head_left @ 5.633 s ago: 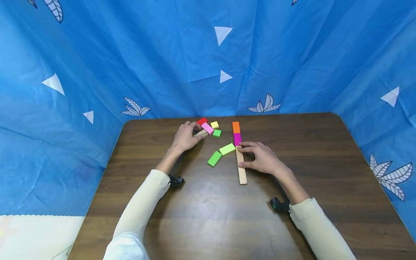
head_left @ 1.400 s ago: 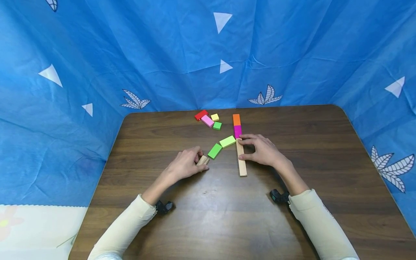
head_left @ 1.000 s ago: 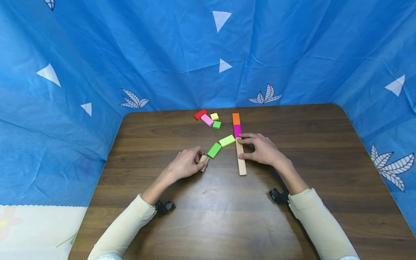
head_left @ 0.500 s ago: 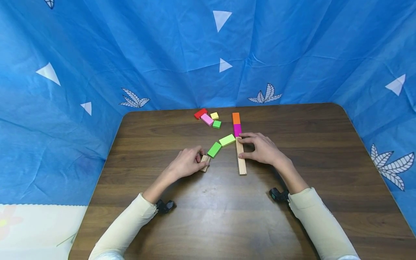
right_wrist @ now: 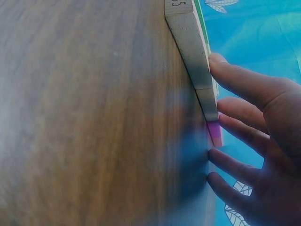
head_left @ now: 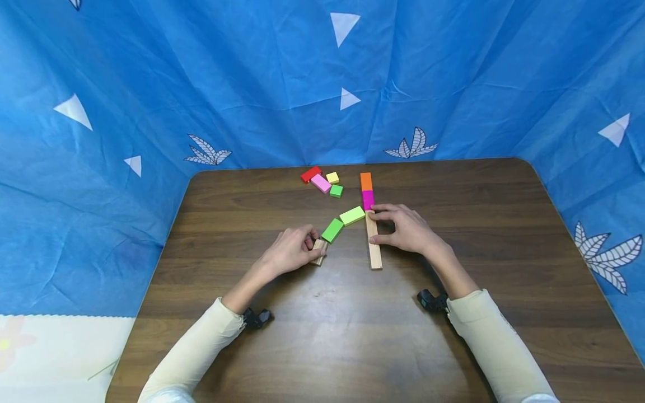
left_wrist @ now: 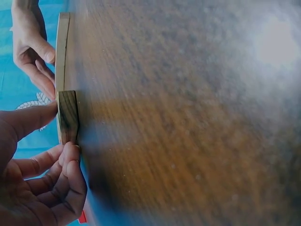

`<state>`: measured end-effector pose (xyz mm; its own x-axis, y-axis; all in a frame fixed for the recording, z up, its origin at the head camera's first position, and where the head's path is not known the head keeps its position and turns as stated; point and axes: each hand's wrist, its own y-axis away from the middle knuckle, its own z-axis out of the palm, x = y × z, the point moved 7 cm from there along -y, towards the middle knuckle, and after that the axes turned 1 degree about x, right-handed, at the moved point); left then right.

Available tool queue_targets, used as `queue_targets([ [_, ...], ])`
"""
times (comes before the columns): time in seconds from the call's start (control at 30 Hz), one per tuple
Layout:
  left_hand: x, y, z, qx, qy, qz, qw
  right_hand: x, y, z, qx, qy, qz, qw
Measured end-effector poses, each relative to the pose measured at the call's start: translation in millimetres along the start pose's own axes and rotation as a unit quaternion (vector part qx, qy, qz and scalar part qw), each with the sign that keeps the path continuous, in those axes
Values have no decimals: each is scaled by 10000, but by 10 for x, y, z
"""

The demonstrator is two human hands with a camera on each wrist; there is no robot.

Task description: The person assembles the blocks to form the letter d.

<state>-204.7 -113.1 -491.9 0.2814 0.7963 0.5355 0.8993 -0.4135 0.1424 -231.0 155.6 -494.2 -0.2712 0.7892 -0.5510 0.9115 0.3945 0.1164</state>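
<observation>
Left grip [head_left: 289,253] is pinched on a plain wooden block [head_left: 319,253]; the block lies at the near end of the larger green block [head_left: 332,230], long axis near-to-far; left is the nearer hand; right grip [head_left: 407,229], fingers extended, touches the wooden row [head_left: 372,228] right of the green block; held block: pale, grained.

Blue curtain [head_left: 463,67] with white triangles [head_left: 343,25] and leaves [head_left: 417,141], brown wooden table [head_left: 327,358], pale glare [head_left: 322,296]

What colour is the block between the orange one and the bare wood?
A magenta block; the head view shows it best.
</observation>
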Motion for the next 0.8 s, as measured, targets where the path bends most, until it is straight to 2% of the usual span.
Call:
queue_targets([
  [0.8, -19, -40, 14, 31, -2, 102, 9999, 10, -6, -3, -12, -23, 42, 10000],
])
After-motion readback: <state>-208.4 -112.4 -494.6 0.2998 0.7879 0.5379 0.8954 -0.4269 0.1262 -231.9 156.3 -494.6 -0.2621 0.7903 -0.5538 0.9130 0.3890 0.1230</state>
